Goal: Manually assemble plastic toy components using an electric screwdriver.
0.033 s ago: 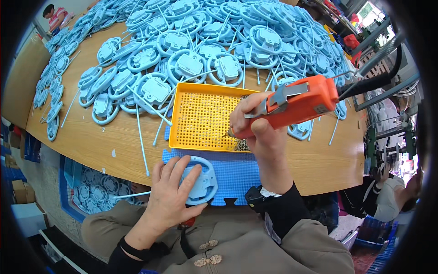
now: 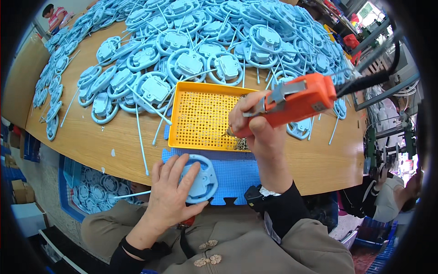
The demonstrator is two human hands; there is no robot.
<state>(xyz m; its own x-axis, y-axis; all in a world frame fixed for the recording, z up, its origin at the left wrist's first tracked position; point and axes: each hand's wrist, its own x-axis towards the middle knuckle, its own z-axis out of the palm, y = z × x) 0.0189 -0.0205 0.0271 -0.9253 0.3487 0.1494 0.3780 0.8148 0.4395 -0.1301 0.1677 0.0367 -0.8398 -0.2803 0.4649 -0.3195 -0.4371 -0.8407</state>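
Observation:
My left hand (image 2: 175,194) grips the left side of a light-blue toy steering wheel part (image 2: 203,182), fingers over its rim and thumb at its near edge. The part rests on a blue foam mat (image 2: 237,176), with a thin blue stick poking out to the left from under my hand. My right hand (image 2: 258,132) is wrapped round an orange-red electric screwdriver (image 2: 299,100) with a metal lever. Its tip points down left, over a yellow perforated tray (image 2: 187,145). Small screws (image 2: 240,144) lie in the tray's near right corner.
A big heap of similar blue parts (image 2: 189,64) covers the far side of the wooden table (image 2: 118,148). A blue crate (image 2: 66,196) of parts stands below at the left. A black cable (image 2: 369,81) runs from the screwdriver. Other people are at the far left and right.
The screwdriver's rear end has shifted very slightly left and away from me. The wheel part and my left hand have moved only a touch.

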